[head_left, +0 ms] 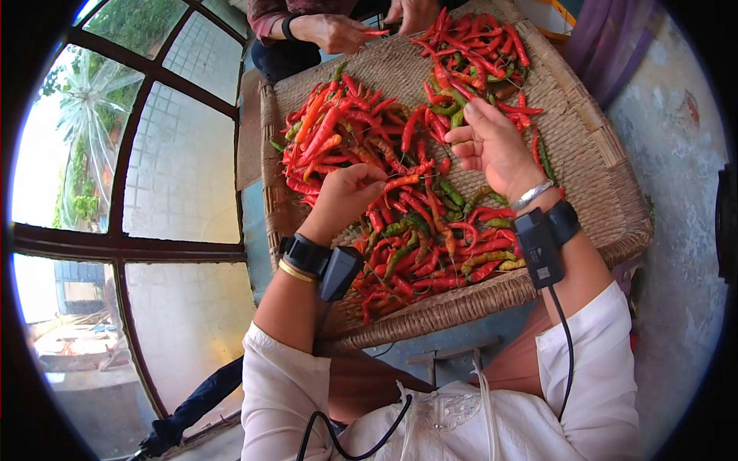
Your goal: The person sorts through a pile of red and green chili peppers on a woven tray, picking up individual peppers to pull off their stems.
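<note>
My left hand is closed in a pinch at the end of an orange-red chili pepper, over the middle of the pile. Higher and to the right, my right hand has its fingers curled and its thumb stretched forward. A green chili pepper shows at the tips of its thumb and forefinger and looks pinched there; the exact contact is partly hidden. Around both hands lies a heap of red chili peppers, mixed with green and yellowish ones, on a woven tray.
Across the tray, another person's hand holds a small red chili near their second hand. A second heap of chilies lies at the far right. Windows stand at left, a dark umbrella below them, a wall at right.
</note>
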The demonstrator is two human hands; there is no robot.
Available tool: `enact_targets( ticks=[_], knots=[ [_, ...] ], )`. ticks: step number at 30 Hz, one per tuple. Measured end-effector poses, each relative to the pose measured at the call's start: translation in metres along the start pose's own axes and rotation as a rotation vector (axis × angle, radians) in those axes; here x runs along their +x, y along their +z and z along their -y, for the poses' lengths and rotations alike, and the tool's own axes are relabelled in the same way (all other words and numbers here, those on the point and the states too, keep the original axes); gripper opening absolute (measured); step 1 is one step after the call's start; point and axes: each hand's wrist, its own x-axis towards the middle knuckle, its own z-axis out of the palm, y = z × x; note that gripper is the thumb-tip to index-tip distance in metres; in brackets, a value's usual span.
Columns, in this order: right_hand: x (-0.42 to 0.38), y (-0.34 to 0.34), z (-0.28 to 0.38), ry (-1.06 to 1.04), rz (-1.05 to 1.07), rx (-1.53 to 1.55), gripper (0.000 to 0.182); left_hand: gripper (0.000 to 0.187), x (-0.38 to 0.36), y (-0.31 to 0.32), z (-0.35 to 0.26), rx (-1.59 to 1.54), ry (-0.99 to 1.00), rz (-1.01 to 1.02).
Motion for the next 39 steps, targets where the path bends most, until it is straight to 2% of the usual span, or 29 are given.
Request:
enact_targets(
  ticks=[2,3,4,5,6,7,8,10,14,18,20,27,30,32,34,36,37,39],
  knots=[
    [-0.002,0.0,0.005,0.167,-0.085,-0.113,0.056,0.026,0.0,0.005,-0.006,0.374,0.05,-0.022],
    [-0.003,0.001,0.002,0.16,-0.03,-0.179,0.062,0.026,0.001,0.008,-0.002,0.374,0.05,-0.022],
    [-0.003,0.003,0.0,0.161,-0.03,-0.18,0.062,0.026,0.002,0.011,0.005,0.392,0.137,-0.033],
    [-0.003,0.005,-0.002,0.193,0.143,-0.293,0.059,0.027,0.003,0.012,0.01,0.409,0.224,-0.043],
    [-0.003,0.007,-0.005,0.225,0.316,-0.406,0.055,0.027,0.003,0.013,0.01,0.409,0.223,-0.043],
    [-0.005,0.009,-0.008,0.266,0.351,-0.423,0.043,0.027,0.003,0.013,0.008,0.441,0.188,-0.027],
    [-0.005,0.01,-0.009,0.267,0.352,-0.424,0.043,0.026,0.003,0.013,0.007,0.473,0.152,-0.012],
    [-0.006,0.011,-0.012,0.26,0.356,-0.641,0.033,0.025,0.002,0.015,0.002,0.576,0.131,-0.006],
    [-0.005,0.011,-0.014,0.265,0.351,-0.679,0.026,0.023,0.001,0.021,0.002,0.805,0.125,-0.065],
    [-0.004,0.011,-0.018,0.281,0.395,-0.709,0.025,0.019,0.002,0.022,0.007,0.864,0.135,-0.122],
    [-0.005,0.012,-0.018,0.314,0.392,-0.72,0.024,0.017,0.002,0.016,0.001,0.721,0.125,-0.1],
    [-0.011,0.017,-0.016,0.193,0.317,-0.564,0.018,0.015,-0.002,0.027,-0.025,0.411,0.22,-0.023],
    [-0.006,0.012,-0.014,0.133,0.271,-0.576,0.014,0.014,-0.003,0.03,-0.031,0.339,0.14,0.043],
    [-0.003,0.008,-0.007,0.123,0.172,-0.461,0.011,0.015,-0.003,0.025,-0.033,0.419,0.015,0.187],
    [0.004,-0.001,-0.002,0.062,0.122,-0.429,0.013,0.015,-0.004,0.024,-0.025,0.369,0.024,0.202],
    [0.008,-0.007,0.003,-0.076,-0.036,-0.121,0.018,0.015,-0.004,0.025,-0.017,0.319,0.033,0.216],
    [0.006,-0.003,0.003,-0.11,-0.128,-0.005,0.029,0.016,-0.004,0.025,-0.014,0.381,0.049,0.229],
    [0.003,0.0,0.002,-0.08,-0.135,-0.017,0.033,0.016,-0.003,0.027,-0.012,0.442,0.064,0.243]
  ],
)
